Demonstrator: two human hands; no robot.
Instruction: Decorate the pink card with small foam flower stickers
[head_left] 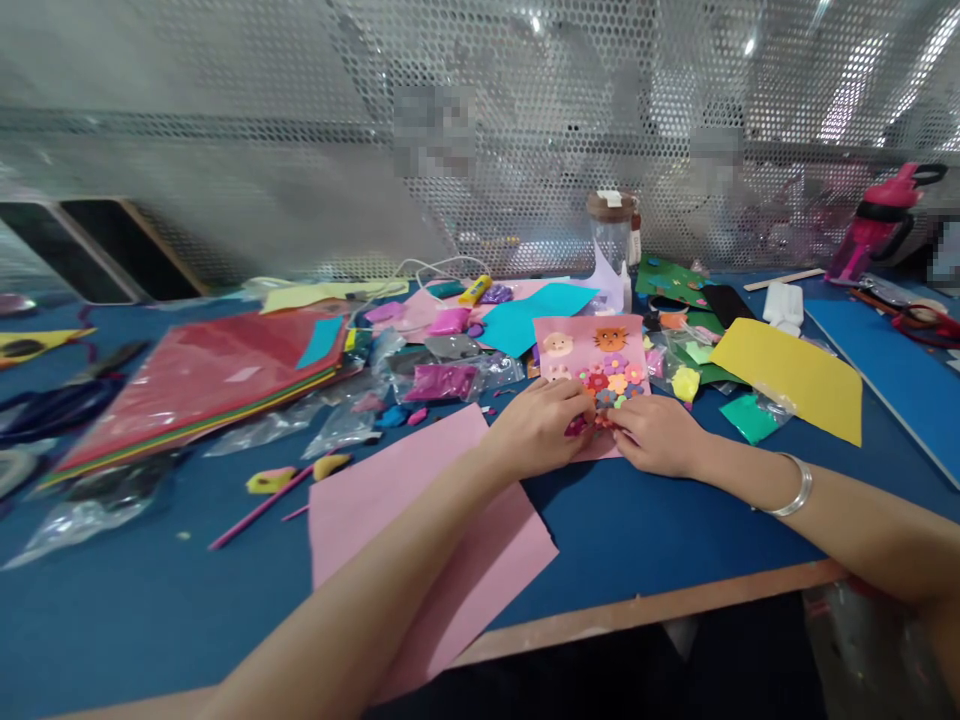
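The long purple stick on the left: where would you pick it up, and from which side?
I'd pinch the long purple stick on its near half, from above, across its length. It is thin, straight and lies low on the table, so there is little to wrap around; that half looks bare, while two yellow pieces crowd its far end.

The left hand (546, 425) hid part of the decorated card (582, 350), and the left forearm (390, 565) covered the pink sheet (409, 460) partly.

Left hand (541, 425) just beside right hand (658, 436), fingers (628, 420) bent
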